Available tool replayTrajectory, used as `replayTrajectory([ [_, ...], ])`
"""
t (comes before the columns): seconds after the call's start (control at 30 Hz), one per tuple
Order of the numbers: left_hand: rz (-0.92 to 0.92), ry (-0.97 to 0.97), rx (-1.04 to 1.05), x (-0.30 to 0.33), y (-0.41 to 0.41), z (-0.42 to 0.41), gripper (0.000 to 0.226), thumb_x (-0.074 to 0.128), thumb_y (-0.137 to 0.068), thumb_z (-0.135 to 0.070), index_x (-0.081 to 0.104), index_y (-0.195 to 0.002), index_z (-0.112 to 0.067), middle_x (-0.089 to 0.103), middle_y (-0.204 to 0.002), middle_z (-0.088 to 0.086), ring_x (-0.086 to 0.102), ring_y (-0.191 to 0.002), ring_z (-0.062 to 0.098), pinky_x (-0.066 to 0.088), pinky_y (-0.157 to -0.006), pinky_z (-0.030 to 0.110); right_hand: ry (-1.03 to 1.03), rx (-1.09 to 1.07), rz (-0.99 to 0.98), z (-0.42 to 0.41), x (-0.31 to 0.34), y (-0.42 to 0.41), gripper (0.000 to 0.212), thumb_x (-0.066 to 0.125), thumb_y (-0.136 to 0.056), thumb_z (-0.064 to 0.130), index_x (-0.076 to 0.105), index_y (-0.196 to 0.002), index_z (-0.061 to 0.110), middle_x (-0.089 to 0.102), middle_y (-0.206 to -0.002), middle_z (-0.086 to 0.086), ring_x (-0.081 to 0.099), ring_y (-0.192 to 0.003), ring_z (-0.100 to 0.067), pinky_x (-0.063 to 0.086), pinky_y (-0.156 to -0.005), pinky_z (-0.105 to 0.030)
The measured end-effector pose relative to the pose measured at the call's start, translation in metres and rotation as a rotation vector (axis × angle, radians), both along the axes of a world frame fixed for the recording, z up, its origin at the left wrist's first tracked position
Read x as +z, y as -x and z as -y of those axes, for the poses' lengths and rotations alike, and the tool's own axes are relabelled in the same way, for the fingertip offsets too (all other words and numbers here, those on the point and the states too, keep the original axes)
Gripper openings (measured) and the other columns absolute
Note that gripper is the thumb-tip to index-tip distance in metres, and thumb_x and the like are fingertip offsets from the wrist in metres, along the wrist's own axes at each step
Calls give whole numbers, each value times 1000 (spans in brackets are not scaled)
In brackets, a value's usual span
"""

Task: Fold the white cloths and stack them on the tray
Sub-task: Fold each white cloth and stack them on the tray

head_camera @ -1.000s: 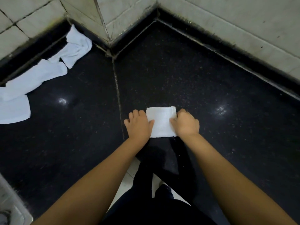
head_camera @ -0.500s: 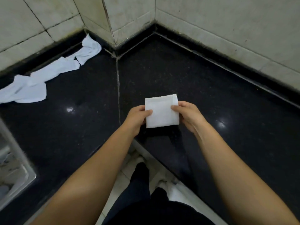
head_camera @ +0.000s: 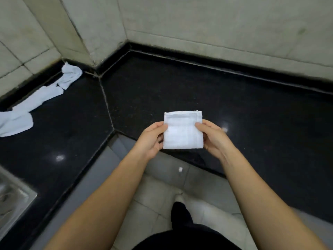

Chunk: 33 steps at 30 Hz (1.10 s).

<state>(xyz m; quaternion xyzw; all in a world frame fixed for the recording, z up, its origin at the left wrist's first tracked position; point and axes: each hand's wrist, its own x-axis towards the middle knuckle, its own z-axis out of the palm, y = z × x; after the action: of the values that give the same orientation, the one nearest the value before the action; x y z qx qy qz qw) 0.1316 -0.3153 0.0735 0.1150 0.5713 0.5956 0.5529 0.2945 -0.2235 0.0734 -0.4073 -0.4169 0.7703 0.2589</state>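
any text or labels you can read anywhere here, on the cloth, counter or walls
None: no readable text, label, brand, number or sign shows in this view.
The folded white cloth, held by the left hand and right hand, is plain.
The black counter, the wall tiles and the loose white cloths carry no writing.

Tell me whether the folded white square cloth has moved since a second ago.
Yes. The folded white square cloth lay flat on the black stone counter; now both hands hold it lifted off the surface, nearer the counter's front edge.
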Motion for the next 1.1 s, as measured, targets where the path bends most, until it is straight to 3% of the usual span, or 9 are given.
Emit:
replayTrajectory([
  [0.17,-28,19,-184,-8,-79,33,12,53,-95,-12,64,-97,-15,69,-94,2,65,-86,14,56,-75,32,-21,-203,98,70,-6,-94,14,52,-96,14,65,-99,14,71,-92,-2,66,-81,-18,52,-75,-37],
  [0.4,-20,20,-528,-12,-219,50,11,52,-94,-11,63,-93,-14,66,-92,2,61,-85,17,55,-72,33,3,-553,143,145,-3,-240,14,50,-96,13,64,-96,14,66,-83,0,59,-70,-11,46,-63,-26],
  [0.57,-44,-3,-772,-10,-347,43,10,54,-92,-11,63,-94,-14,65,-93,4,58,-89,20,51,-78,37,30,-817,154,187,1,-361,18,49,-97,12,62,-85,16,64,-60,10,56,-54,-5,43,-47,-18],
  [0.67,-37,-19,-916,-5,-444,43,11,53,-93,-10,63,-94,-15,66,-91,2,59,-81,16,49,-72,30,52,-963,160,211,4,-448,15,50,-96,13,63,-88,15,67,-76,2,61,-66,-10,48,-59,-25],
  [0.73,-18,-38,-965,-3,-513,43,11,52,-93,-9,62,-93,-14,66,-89,2,60,-77,15,48,-71,29,46,-1018,178,225,8,-510,15,49,-97,12,62,-89,15,66,-82,0,61,-70,-10,49,-60,-25],
  [0.93,74,-44,-1072,2,-701,52,12,51,-94,-9,60,-88,-14,64,-85,4,60,-72,15,49,-62,27,-2,-1125,256,248,30,-683,15,49,-97,11,61,-89,14,64,-84,-4,58,-70,-14,49,-51,-19],
  [1.1,64,-61,-1090,20,-793,27,11,53,-94,-10,62,-89,-14,65,-87,4,60,-75,18,48,-67,33,-40,-1160,253,222,43,-778,15,49,-97,11,62,-91,14,66,-83,-3,64,-66,-13,51,-62,-30],
])
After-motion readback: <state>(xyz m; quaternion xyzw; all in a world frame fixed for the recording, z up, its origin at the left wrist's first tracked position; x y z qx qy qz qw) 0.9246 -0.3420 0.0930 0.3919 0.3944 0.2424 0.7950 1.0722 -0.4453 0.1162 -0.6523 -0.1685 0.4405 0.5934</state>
